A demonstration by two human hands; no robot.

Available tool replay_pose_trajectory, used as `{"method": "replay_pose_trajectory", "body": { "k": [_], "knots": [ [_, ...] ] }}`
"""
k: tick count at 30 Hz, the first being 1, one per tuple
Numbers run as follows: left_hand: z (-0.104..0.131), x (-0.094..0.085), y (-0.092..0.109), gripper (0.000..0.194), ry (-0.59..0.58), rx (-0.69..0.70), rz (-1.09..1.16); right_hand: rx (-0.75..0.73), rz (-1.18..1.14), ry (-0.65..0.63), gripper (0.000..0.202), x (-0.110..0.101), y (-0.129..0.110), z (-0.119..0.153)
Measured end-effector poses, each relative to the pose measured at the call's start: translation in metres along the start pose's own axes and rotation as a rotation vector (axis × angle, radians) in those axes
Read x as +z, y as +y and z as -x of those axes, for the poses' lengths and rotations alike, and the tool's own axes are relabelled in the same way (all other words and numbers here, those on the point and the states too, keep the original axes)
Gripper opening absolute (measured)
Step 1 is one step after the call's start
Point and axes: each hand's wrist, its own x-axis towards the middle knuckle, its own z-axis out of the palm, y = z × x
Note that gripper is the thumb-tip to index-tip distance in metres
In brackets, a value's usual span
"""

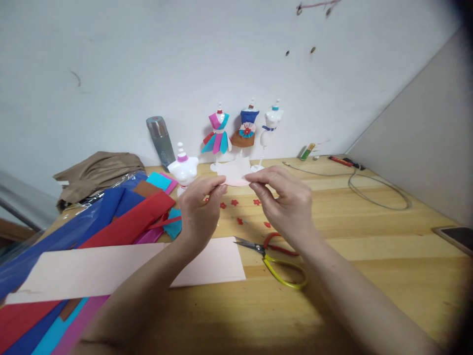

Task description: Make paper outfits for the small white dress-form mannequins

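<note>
A small pale pink piece of material is stretched between my two hands above the table. My left hand pinches its left end between thumb and fingers, and my right hand pinches its right end. Scissors with one red and one yellow handle lie below my right hand. Under my left forearm rests a long pale pink sheet. Several small red flower shapes are scattered on the wood between and beneath my hands.
Dressed mini mannequins stand by the wall, with a bare white bust nearer and a grey bottle behind it. Coloured sheets pile up at the left. A cable, lighter and phone lie at the right.
</note>
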Motion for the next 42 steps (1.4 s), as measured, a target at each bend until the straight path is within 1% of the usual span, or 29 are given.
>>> {"method": "replay_pose_trajectory", "body": {
  "k": [4, 7, 15, 18, 24, 27, 33, 38, 42],
  "knots": [
    [0.003, 0.002, -0.002, 0.010, 0.008, -0.073, 0.096, -0.005, 0.018, 0.006, 0.019, 0.000, -0.004, 0.000],
    [0.004, 0.002, -0.002, 0.008, 0.016, -0.124, 0.128, -0.023, 0.034, 0.008, 0.018, -0.002, -0.007, -0.001],
    [0.006, 0.003, 0.003, 0.003, 0.019, -0.198, 0.236, -0.037, 0.038, 0.032, 0.017, -0.006, -0.010, -0.003],
    [0.007, 0.003, 0.002, 0.002, 0.007, -0.182, 0.247, -0.041, 0.030, 0.034, 0.017, -0.006, -0.010, -0.003],
    [0.007, 0.002, -0.001, 0.003, 0.020, -0.063, 0.224, -0.062, 0.033, 0.063, 0.017, -0.004, -0.009, -0.003],
    [0.006, 0.001, 0.000, 0.003, 0.022, -0.064, 0.230, -0.041, 0.038, 0.057, 0.018, -0.004, -0.009, -0.002],
    [0.001, -0.001, 0.010, 0.005, -0.013, -0.203, 0.326, 0.088, -0.070, 0.059, 0.019, -0.007, -0.011, -0.001],
    [-0.001, -0.001, 0.015, 0.007, -0.005, -0.322, 0.436, 0.140, -0.150, 0.045, 0.013, -0.008, -0.009, -0.002],
    [-0.001, 0.000, 0.016, 0.006, -0.002, -0.368, 0.461, 0.165, -0.179, 0.035, 0.014, -0.009, -0.010, -0.003]
  ]
}}
